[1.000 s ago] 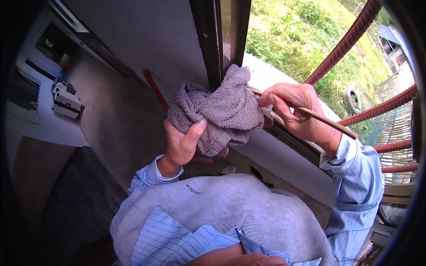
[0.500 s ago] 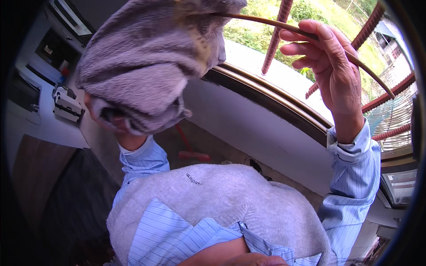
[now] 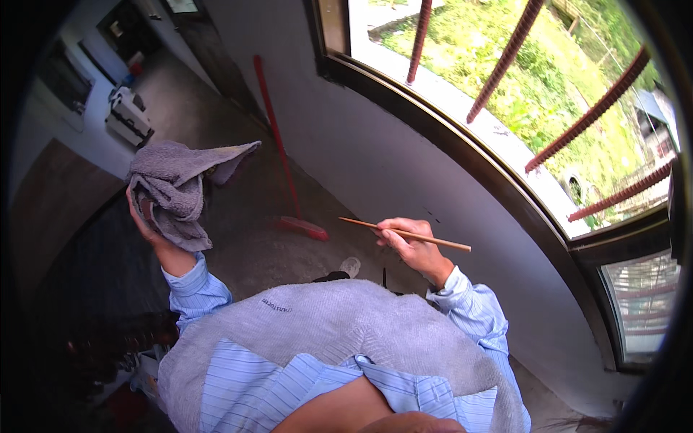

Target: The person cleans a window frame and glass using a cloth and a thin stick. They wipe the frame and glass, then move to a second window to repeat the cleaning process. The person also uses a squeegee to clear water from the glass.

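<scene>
A crumpled grey towel (image 3: pixel 180 166) is gripped in my left hand (image 3: pixel 148 225), raised at the left of the view. Its folds hide most of the fingers, and one corner sticks out to the right. My right hand (image 3: pixel 413 249), in front of my chest on the right, pinches a thin brown wooden stick (image 3: pixel 449 244). The stick lies nearly level, its narrower tip pointing left toward the towel. A wide gap separates stick and towel.
A window with a dark frame (image 3: pixel 462 155) and rusty red bars (image 3: pixel 505 61) fills the upper right. Below it runs a pale wall (image 3: pixel 375 151). A red broom (image 3: pixel 278 137) leans there, its head on the floor. A white case (image 3: pixel 128 115) stands far left.
The towel, previously large and close at the top around the stick's end, is now lower, farther left and apart from it. My right hand came down and left from the window with the stick.
</scene>
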The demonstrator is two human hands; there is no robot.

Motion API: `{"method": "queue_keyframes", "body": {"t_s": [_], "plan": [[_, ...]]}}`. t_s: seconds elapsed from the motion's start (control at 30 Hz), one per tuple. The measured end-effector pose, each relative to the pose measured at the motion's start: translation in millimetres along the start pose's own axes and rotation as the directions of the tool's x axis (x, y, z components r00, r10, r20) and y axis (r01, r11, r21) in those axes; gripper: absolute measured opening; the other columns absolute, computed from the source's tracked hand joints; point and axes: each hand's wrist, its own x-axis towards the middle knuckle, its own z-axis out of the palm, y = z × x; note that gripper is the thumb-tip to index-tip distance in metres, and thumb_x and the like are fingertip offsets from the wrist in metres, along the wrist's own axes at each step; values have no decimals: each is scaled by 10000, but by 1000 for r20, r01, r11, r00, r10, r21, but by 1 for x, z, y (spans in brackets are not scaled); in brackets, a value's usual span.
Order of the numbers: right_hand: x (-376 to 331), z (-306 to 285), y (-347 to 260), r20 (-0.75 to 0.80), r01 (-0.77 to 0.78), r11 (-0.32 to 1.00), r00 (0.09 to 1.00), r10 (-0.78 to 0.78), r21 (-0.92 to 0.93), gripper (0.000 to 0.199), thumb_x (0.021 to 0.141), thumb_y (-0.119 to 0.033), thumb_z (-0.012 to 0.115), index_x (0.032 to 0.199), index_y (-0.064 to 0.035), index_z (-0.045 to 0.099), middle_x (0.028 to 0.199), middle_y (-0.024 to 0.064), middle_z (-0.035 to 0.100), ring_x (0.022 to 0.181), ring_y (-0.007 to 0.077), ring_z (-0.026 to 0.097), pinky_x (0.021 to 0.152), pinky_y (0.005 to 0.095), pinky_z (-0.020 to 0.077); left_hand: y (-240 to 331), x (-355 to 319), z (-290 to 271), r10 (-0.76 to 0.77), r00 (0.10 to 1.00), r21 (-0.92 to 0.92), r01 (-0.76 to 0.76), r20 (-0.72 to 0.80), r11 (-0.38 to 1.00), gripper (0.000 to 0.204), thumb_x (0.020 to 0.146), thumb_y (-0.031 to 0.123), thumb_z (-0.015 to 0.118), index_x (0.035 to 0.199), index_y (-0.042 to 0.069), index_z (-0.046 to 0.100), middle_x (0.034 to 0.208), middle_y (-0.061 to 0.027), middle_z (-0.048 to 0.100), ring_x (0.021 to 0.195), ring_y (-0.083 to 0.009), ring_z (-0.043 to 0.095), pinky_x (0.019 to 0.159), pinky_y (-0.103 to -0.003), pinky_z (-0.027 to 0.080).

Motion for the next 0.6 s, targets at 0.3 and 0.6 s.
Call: {"method": "queue_keyframes", "body": {"t_s": [0.3, 0.6], "plan": [[-49, 46, 79, -180, -337, 811, 866, 467, 478, 346, 966, -311, 464, 934, 8, 594, 696, 73, 615, 551, 132, 601, 501, 229, 486, 24, 0, -61, 159, 980, 400, -195, 122, 896, 463, 912, 341, 454, 1234, 8, 476, 1208, -128, 528, 1104, -243, 515, 971, -368, 390], [9, 53, 41, -430, -22, 749, 808, 403, 662, 311, 977, -268, 401, 862, -21, 550, 661, 91, 582, 510, 158, 547, 502, 257, 467, -56, 45, 11, -221, 867, 102, 195, 446, 975, 403, 910, 317, 466, 1152, 4, 545, 1119, -116, 594, 1022, -234, 571, 923, -350, 440]]}}
